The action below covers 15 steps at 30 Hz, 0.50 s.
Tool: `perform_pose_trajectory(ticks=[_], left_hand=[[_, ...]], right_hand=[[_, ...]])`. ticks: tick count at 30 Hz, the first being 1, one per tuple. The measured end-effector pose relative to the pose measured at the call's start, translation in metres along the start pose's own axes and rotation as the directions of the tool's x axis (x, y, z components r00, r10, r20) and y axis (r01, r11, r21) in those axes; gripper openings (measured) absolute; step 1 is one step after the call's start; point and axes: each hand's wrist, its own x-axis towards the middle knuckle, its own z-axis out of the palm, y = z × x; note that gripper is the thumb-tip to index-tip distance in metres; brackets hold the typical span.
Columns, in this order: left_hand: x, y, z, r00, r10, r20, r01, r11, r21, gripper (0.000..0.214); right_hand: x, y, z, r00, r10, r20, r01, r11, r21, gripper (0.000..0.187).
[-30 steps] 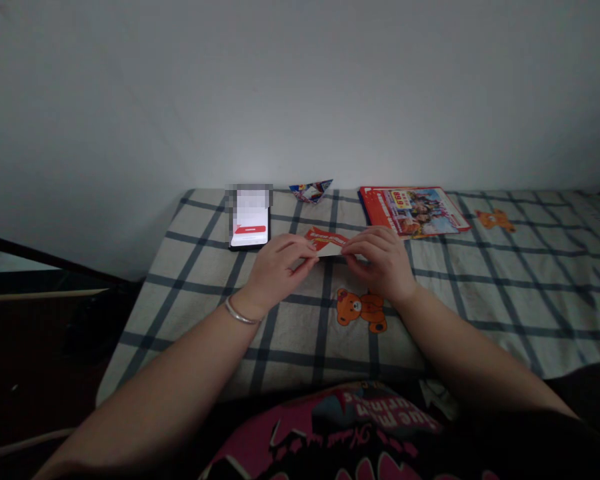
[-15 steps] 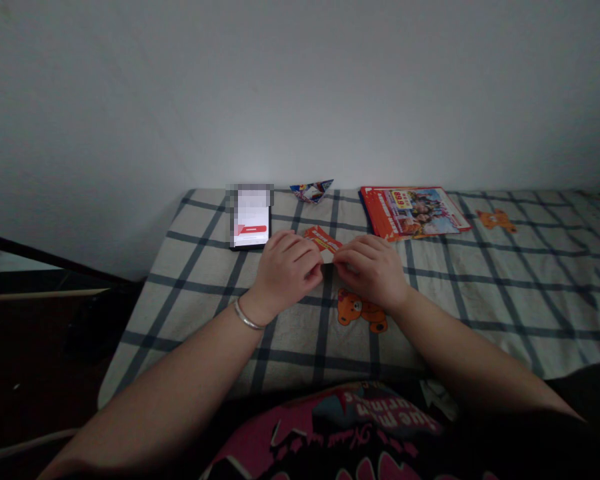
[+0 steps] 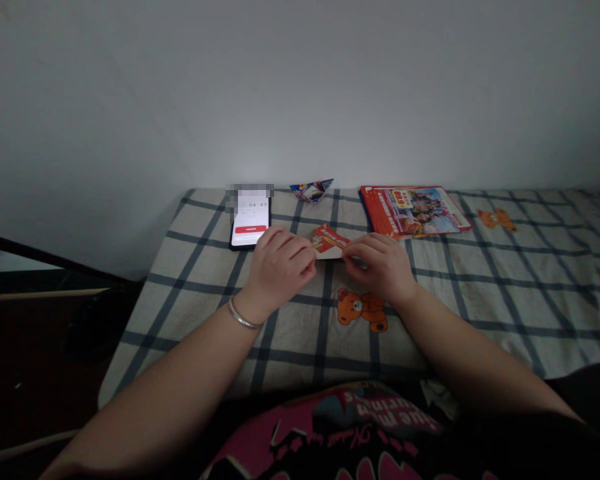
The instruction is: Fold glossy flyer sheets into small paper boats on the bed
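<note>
A small folded piece of printed paper [image 3: 329, 243], red and yellow with a pale strip along its near edge, is held between my two hands above the checked cloth. My left hand [image 3: 283, 263], with a silver bangle on the wrist, pinches its left end. Its right end is gripped between the thumb and fingers of my right hand [image 3: 380, 265]. Both hands cover the ends of the paper. Beyond it, a folded paper boat [image 3: 312, 191] in blue print sits near the wall.
A lit phone [image 3: 250, 220] showing a timer lies just beyond my left hand. At the back right is a stack of red printed leaflets [image 3: 415, 212]. The checked tablecloth [image 3: 300, 347] bears printed bears, and a grey wall [image 3: 300, 93] rises behind the table.
My hands have moved slightly apart, so more of the folded paper shows between them. The phone's timer digits are now visible.
</note>
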Motion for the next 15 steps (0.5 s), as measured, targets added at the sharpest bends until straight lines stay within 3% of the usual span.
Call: perform_pose_trajectory(ticks=[15], left_hand=[[-0.0007, -0.0052, -0.002, 0.996, 0.077, 0.039, -0.076, 0.996, -0.039, 0.01]], right_hand=[[-0.0016, -0.0002, -0.0013, 1.0, -0.002, -0.005, 0.002, 1.0, -0.005, 0.01]])
